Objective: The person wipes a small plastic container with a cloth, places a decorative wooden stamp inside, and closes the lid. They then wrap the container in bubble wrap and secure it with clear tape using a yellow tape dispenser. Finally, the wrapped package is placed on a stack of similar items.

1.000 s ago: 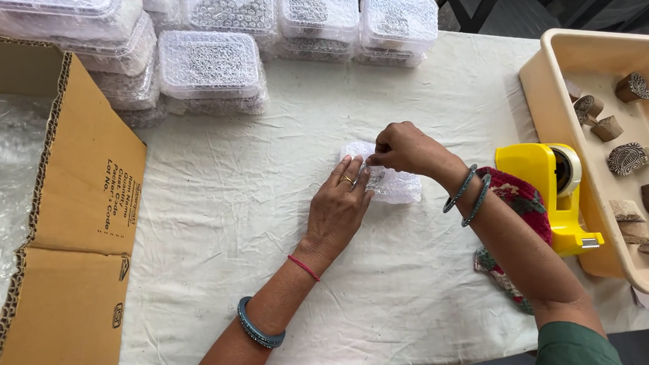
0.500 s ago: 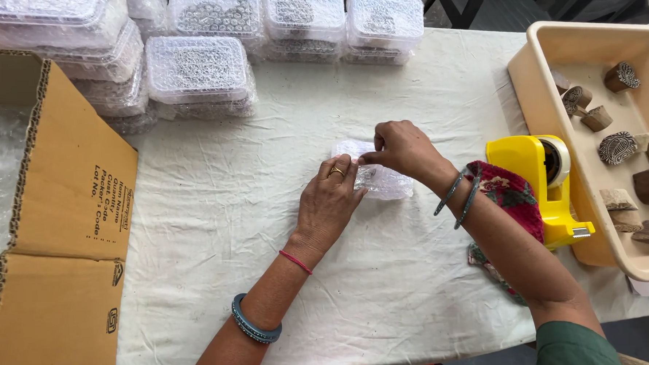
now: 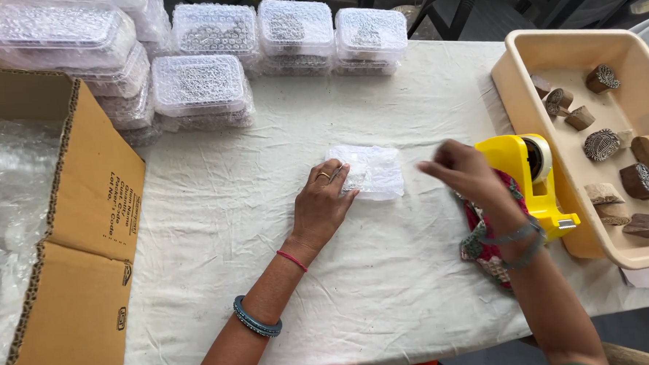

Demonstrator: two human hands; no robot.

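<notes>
A small packet wrapped in bubble wrap (image 3: 373, 170) lies on the white tablecloth (image 3: 270, 265) in the middle. My left hand (image 3: 324, 204) rests flat on the packet's left end, fingers spread, pressing it down. My right hand (image 3: 461, 171) hovers to the right of the packet, blurred, fingers pinched together, close to the yellow tape dispenser (image 3: 527, 175). Whether a strip of tape is between its fingers I cannot tell.
Several bubble-wrapped boxes (image 3: 200, 89) are stacked along the far edge. An open cardboard carton (image 3: 86, 237) lined with plastic stands at the left. A beige tray (image 3: 574, 55) at the right holds several carved wooden blocks (image 3: 601, 144). A patterned cloth (image 3: 488, 248) lies under my right forearm.
My right hand has left the packet and moved right toward the tape dispenser. My left hand stays on the packet.
</notes>
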